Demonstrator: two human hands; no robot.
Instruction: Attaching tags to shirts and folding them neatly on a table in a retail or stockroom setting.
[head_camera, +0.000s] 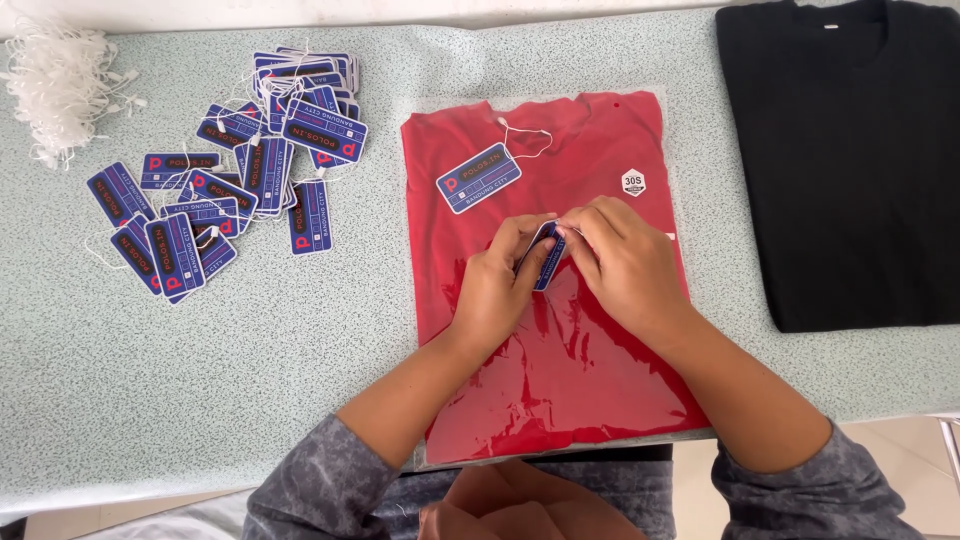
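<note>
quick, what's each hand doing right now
Left hand: closed on the blue tag.
Right hand: fingers pinched on the same tag.

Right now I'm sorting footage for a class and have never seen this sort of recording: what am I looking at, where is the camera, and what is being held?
There is no machine here. A person wears one camera on the head, looking down at their own two bare hands. The left hand and right hand together pinch a small blue tag over a red shirt folded inside a clear plastic bag. Another blue tag on a white string lies on that shirt near the collar. All this rests on a pale speckled table. To the left lie a loose pile of blue tags and a bundle of white strings; to the right, a black shirt.
</note>
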